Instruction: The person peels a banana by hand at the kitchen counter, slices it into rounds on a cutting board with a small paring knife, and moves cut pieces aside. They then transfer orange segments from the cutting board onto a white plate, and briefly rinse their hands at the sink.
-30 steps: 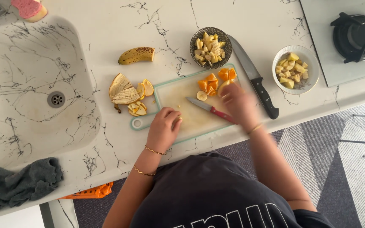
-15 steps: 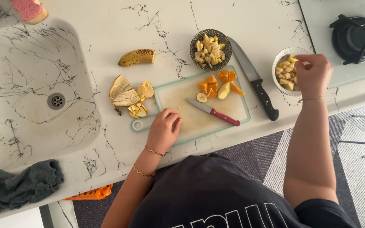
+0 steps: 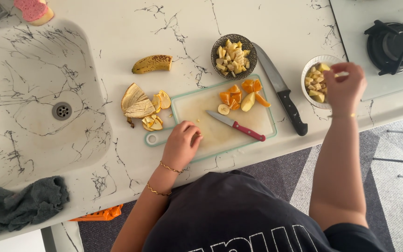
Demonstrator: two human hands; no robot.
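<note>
My left hand (image 3: pixel 182 143) rests with curled fingers on the near left corner of a pale cutting board (image 3: pixel 201 108) and holds nothing. A small red-handled knife (image 3: pixel 237 126) lies loose on the board, beside orange and pale fruit pieces (image 3: pixel 239 96). My right hand (image 3: pixel 344 87) hovers over a white bowl (image 3: pixel 304 84) of chopped pale fruit at the right, its fingers bunched together. Whether it holds a piece is hidden.
A large black-handled knife (image 3: pixel 283 95) lies right of the board. A dark bowl (image 3: pixel 213 58) of chopped fruit stands behind it. A spotted banana (image 3: pixel 152 64) and peels (image 3: pixel 141 105) lie to the left, near the sink (image 3: pixel 29 70). There is also a grey cloth (image 3: pixel 19 205) and a hob burner (image 3: pixel 395 44).
My right hand left the fruit on the board and moved right to the white bowl, where it now hovers. The left hand stayed on the board.
</note>
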